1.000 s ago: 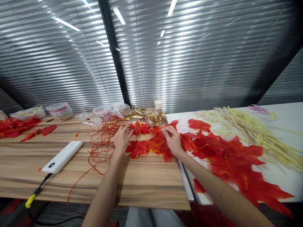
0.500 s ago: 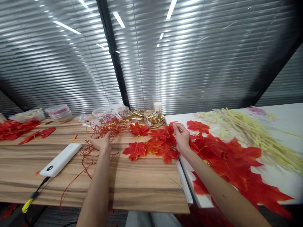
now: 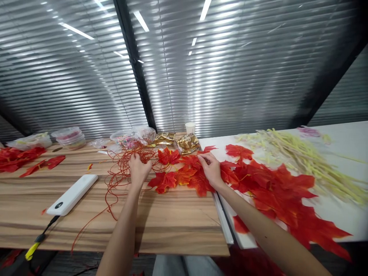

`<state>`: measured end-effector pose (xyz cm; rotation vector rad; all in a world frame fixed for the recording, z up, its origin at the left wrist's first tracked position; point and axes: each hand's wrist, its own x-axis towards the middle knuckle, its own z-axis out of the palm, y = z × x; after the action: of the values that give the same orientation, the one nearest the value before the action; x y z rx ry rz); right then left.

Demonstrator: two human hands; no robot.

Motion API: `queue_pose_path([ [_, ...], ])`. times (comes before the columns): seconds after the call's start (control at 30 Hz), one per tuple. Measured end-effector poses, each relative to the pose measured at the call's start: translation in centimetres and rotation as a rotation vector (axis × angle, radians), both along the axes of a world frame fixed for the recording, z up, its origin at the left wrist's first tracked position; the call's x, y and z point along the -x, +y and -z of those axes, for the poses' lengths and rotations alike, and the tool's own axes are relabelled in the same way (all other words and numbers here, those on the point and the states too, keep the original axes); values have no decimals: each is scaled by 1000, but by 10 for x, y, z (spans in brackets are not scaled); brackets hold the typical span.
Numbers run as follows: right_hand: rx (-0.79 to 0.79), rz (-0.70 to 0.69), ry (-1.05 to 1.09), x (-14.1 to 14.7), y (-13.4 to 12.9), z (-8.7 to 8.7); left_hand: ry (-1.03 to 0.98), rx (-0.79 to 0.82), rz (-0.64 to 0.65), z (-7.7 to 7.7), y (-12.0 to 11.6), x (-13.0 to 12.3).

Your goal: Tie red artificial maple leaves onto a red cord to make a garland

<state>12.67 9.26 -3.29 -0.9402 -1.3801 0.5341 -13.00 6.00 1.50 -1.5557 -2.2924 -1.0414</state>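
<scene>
My left hand [image 3: 139, 168] reaches into a loose tangle of thin red cord [image 3: 120, 165], its fingers closed on the strands. A tail of the cord trails down toward the table's front edge. My right hand [image 3: 211, 169] hovers over a cluster of red artificial maple leaves [image 3: 163, 180], thumb and fingers pinched together. Whatever lies in that pinch is too thin to make out. More red maple leaves [image 3: 270, 184] spread under and beyond my right forearm, overlapping in a pile on the white table.
A white power bank [image 3: 71, 195] with a black cable lies at left. Along the back stand plastic tubs [image 3: 69, 136], gold foil packets [image 3: 186, 145] and a paper cup [image 3: 190, 127]. Yellow fuzzy stems [image 3: 304, 161] cover the right table. A gap separates the tables.
My left hand has moved right and slightly up, turning from palm-open to fingers gathered in the cord. My right hand has shifted a little left over the leaves.
</scene>
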Motion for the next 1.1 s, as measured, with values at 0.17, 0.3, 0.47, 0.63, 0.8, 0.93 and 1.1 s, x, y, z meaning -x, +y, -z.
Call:
queue_pose_path([
  [0.17,-12,-41,-71,2,-4,-3,215,-14,-73,-15,-14,-17],
  [0.3,-15,-51,-99,4,-8,-5,217,-242,-82,-20,-19,-25],
  [0.47,-42,-90,-91,5,-12,-8,101,-120,252,0,-13,-46],
  [0.63,-70,-133,-69,5,-13,-10,-131,-24,364,26,-2,-54],
  [0.8,-64,-128,-84,4,-11,-8,-829,-45,516,26,6,-47],
  [0.93,-46,-89,-138,4,-10,-6,-943,-182,524,16,8,-38],
  [1.1,-42,-73,-186,5,-11,-4,-645,-254,428,7,4,-24],
])
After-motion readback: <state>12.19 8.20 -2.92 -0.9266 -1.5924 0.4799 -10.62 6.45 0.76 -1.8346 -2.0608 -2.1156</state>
